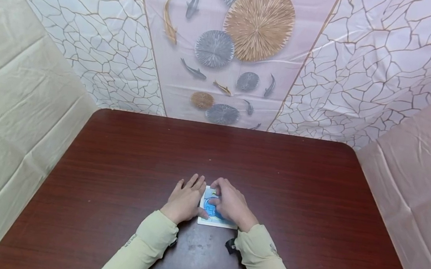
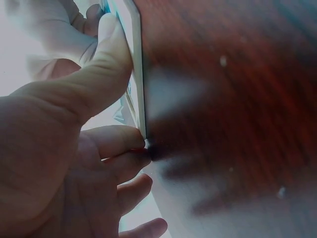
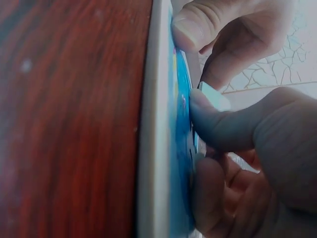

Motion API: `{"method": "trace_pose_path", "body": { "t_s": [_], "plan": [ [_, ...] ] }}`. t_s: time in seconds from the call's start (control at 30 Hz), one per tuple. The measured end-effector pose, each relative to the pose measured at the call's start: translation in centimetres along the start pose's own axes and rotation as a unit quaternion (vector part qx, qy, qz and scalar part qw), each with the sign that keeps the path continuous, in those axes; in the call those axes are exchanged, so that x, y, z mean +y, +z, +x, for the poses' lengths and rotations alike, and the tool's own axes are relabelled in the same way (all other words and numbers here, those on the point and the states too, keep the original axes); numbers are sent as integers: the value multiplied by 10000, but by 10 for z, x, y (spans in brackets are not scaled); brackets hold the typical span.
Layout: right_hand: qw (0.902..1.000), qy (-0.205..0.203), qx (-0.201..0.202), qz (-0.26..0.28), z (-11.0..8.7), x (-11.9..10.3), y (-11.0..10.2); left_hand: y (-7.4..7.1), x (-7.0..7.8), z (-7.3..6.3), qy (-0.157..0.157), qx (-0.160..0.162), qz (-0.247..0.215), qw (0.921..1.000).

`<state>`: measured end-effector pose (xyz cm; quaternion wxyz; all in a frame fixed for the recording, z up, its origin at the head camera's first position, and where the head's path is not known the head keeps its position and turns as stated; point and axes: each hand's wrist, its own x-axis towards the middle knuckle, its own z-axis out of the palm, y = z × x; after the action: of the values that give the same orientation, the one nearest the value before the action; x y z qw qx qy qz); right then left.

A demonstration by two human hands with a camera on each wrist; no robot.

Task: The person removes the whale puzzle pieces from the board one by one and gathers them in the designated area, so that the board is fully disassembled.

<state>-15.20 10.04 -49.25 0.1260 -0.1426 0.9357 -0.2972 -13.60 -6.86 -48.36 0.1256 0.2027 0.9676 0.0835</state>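
A small white-edged puzzle board (image 1: pixel 206 222) with a blue picture lies flat on the table. My left hand (image 1: pixel 186 199) rests along its left side, fingers mostly straight, its thumb (image 2: pixel 111 54) pressing on the near left corner. My right hand (image 1: pixel 232 202) is over the board, thumb and bent fingers close to the picture. In the right wrist view a pale puzzle piece (image 3: pixel 214 96) stands raised from the surface, just behind the right thumb (image 3: pixel 213 121), which pinches it against a finger mostly hidden there. The right palm covers the board's right part.
The dark red-brown table (image 1: pixel 293 182) extends widely around the board. Behind it hangs a patterned cloth (image 1: pixel 208 90), with pale cloth walls at left and right. Black straps (image 1: pixel 231 246) show at the wrists below the sleeves.
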Motion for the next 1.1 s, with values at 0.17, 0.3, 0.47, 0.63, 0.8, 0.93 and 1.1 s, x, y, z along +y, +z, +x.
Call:
{"method": "trace_pose_path", "body": {
  "t_s": [0.17, 0.3, 0.47, 0.63, 0.8, 0.93, 1.1],
  "plan": [
    [9974, -383, 294, 542, -5, 5, 0, 0, 0, 0, 14, 6, -15, 10000],
    [9901, -640, 300, 1209, -11, 9, -3, 1, 0, 0, 6, 38, -26, 10000],
    [9822, -401, 550, 1750, -20, 12, -23, 1, 0, 0, 3, 50, -60, 10000],
    [9750, 197, 980, 1984, -29, 28, -52, 1, 1, -2, 8, 29, -164, 9999],
    [9800, 789, 1223, 1354, -43, 60, -77, -1, 2, -5, 48, 46, -237, 9997],
    [9816, 1130, 1195, 966, -54, 84, -90, -2, 2, -6, 43, 29, -211, 9998],
    [9804, 1228, 1283, 848, -60, 103, -98, -2, 1, -6, 43, 57, -173, 9998]
  ]
}}
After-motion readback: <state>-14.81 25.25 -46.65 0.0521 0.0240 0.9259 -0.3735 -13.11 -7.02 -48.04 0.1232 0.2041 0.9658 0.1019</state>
